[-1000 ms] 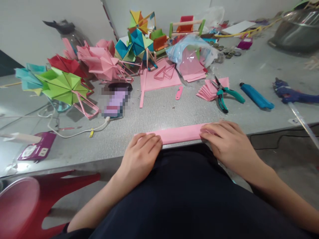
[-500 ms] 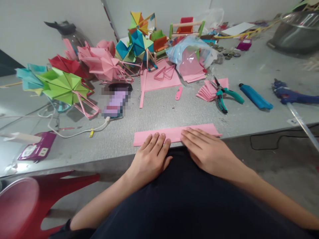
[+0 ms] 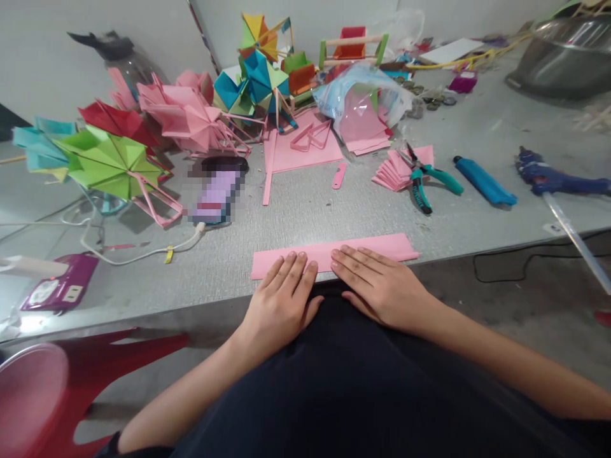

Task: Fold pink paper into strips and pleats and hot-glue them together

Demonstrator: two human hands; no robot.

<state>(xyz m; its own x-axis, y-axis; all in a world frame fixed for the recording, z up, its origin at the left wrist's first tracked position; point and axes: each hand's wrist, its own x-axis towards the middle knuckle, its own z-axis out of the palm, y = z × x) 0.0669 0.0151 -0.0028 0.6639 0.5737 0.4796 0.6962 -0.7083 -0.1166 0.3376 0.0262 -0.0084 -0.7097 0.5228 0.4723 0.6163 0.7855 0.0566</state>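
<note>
A long folded strip of pink paper (image 3: 324, 251) lies along the front edge of the grey table (image 3: 286, 219). Flat on its left half rest the fingers of my left hand (image 3: 279, 296), stretched out. My right hand (image 3: 382, 283) presses on the strip right of the middle, its fingers straight and side by side. Both hands are open, with a small gap between them. Beyond the strip are a small pink cutter-like piece (image 3: 339, 176), a fanned stack of pink paper (image 3: 394, 170) and green-handled pliers (image 3: 420, 181) lying on that stack.
Folded paper wheels (image 3: 114, 162) crowd the left back, near a phone (image 3: 217, 194) on a white cable. A plastic bag (image 3: 358, 95) stands behind. To the right lie a blue tool (image 3: 484, 181) and a glue gun (image 3: 554, 178). A red stool (image 3: 35, 394) is lower left.
My right hand has slid slightly left along the paper strip, and its thumb now shows. My left hand stays on the strip. The whole view has shifted a little.
</note>
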